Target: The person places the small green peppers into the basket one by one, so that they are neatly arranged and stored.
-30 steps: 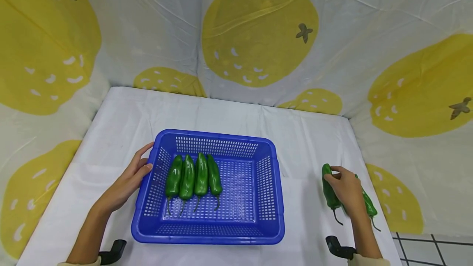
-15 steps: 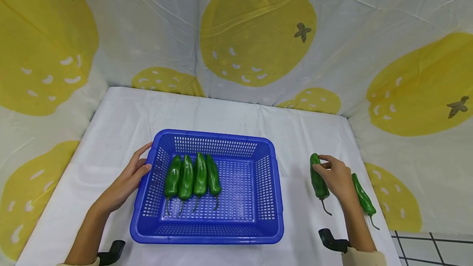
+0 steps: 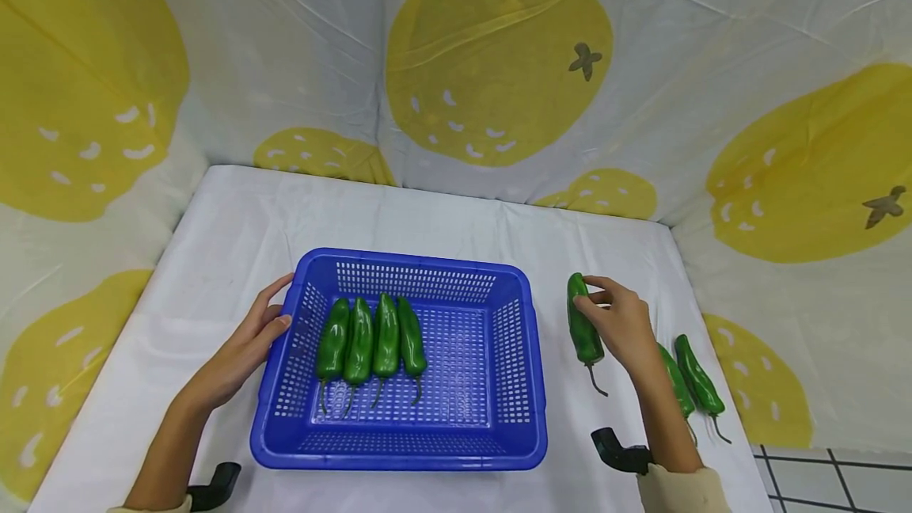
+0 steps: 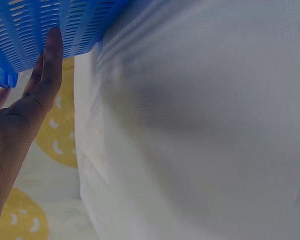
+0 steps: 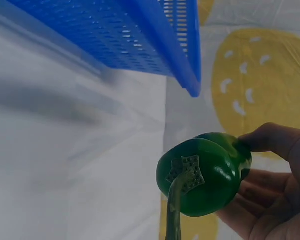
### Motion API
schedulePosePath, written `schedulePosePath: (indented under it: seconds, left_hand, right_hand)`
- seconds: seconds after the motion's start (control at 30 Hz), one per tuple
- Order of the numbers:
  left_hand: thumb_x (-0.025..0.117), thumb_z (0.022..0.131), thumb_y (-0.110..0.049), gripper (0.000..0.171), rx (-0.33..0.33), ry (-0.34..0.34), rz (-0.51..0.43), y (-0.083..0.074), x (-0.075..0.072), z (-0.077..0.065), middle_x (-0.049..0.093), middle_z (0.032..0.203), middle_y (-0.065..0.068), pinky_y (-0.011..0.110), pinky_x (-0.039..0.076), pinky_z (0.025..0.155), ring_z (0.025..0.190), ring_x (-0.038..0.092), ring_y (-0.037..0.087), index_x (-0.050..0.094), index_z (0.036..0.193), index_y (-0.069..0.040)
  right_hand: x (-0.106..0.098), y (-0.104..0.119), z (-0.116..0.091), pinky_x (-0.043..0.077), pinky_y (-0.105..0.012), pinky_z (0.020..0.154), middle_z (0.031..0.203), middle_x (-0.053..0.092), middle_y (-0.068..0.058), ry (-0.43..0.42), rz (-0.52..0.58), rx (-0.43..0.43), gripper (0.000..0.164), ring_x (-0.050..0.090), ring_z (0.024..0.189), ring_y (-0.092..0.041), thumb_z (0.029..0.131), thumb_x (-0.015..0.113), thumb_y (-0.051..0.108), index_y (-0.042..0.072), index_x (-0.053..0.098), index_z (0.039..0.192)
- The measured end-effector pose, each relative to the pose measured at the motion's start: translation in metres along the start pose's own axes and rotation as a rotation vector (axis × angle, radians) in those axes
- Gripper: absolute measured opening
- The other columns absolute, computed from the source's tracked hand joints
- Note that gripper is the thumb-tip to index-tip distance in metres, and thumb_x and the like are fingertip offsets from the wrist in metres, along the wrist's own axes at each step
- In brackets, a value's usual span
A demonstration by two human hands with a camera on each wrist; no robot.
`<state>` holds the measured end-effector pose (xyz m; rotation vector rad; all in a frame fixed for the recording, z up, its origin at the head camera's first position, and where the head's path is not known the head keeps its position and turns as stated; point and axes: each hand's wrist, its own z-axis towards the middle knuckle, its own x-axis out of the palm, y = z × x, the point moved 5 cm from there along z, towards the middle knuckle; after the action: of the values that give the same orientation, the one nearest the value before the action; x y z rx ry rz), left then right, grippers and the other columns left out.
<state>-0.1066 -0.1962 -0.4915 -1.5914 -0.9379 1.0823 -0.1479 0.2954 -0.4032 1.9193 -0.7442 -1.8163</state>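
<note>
A blue plastic basket (image 3: 399, 462) with perforated walls stands on the white-covered table. Several green chili peppers (image 3: 362, 343) lie side by side in its left half, stems toward the person. My left hand (image 3: 238, 351) rests against the basket's left side; in the left wrist view its fingers (image 4: 52, 65) extend along the outer wall. My right hand (image 3: 621, 324) pinches a green chili pepper (image 3: 583, 329) between thumb and fingers, right of the basket. The right wrist view shows this pepper's stem end (image 5: 190, 172) toward the camera, with the basket wall (image 5: 140, 45) beyond it.
Two more green chili peppers lie at the table's right edge: one (image 3: 700, 378) in full view, the other (image 3: 675, 382) partly behind my right forearm. Cloth with large yellow fruit prints (image 3: 499, 62) hangs around the table. Tiled floor (image 3: 812, 481) shows at lower right.
My right hand has carried its pepper leftward from the right edge toward the basket, uncovering part of another pepper. My left hand and the basket have stayed in place.
</note>
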Motion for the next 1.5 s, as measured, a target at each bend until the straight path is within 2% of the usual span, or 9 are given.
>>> schedulePosePath:
  seconds: [0.2, 0.63, 0.97, 1.5]
  left_hand:
    - [0.038, 0.108, -0.029, 0.061, -0.002, -0.004, 0.008, -0.001, 0.0, -0.001, 0.041, 0.14, 0.029, 0.064, 0.051, 0.087, 0.112, 0.058, 0.046, 0.005, 0.16, -0.031]
    - [0.039, 0.108, -0.029, 0.061, 0.002, -0.001, -0.009, 0.001, 0.002, 0.0, 0.041, 0.14, 0.028, 0.063, 0.051, 0.087, 0.111, 0.058, 0.045, 0.006, 0.16, -0.033]
    - [0.039, 0.108, -0.029, 0.062, 0.007, -0.006, -0.004, 0.001, 0.002, 0.0, 0.042, 0.14, 0.027, 0.064, 0.05, 0.087, 0.113, 0.058, 0.046, 0.006, 0.16, -0.033]
    - [0.038, 0.109, -0.028, 0.061, 0.008, -0.001, -0.005, 0.002, 0.001, 0.0, 0.042, 0.138, 0.028, 0.064, 0.051, 0.087, 0.112, 0.058, 0.046, 0.005, 0.16, -0.031]
  right_hand:
    - [0.011, 0.022, 0.007, 0.06, -0.047, 0.074, 0.108, 0.069, -0.027, 0.0, 0.039, -0.041, 0.047, 0.069, 0.097, -0.042, 0.097, 0.062, 0.023, -0.001, 0.056, 0.137]
    - [0.046, 0.062, 0.014, 0.061, -0.036, 0.063, 0.106, 0.07, -0.021, 0.069, 0.166, -0.085, 0.046, 0.072, 0.09, -0.032, 0.094, 0.065, 0.022, 0.005, 0.058, 0.136]
    - [0.069, 0.079, 0.01, 0.06, -0.033, 0.06, 0.103, 0.071, -0.019, 0.104, 0.237, -0.103, 0.045, 0.072, 0.087, -0.029, 0.093, 0.067, 0.021, 0.005, 0.059, 0.134]
    - [0.101, 0.098, 0.006, 0.059, -0.031, 0.06, 0.098, 0.072, -0.011, 0.169, 0.246, -0.146, 0.042, 0.07, 0.082, -0.02, 0.09, 0.071, 0.019, 0.011, 0.063, 0.131]
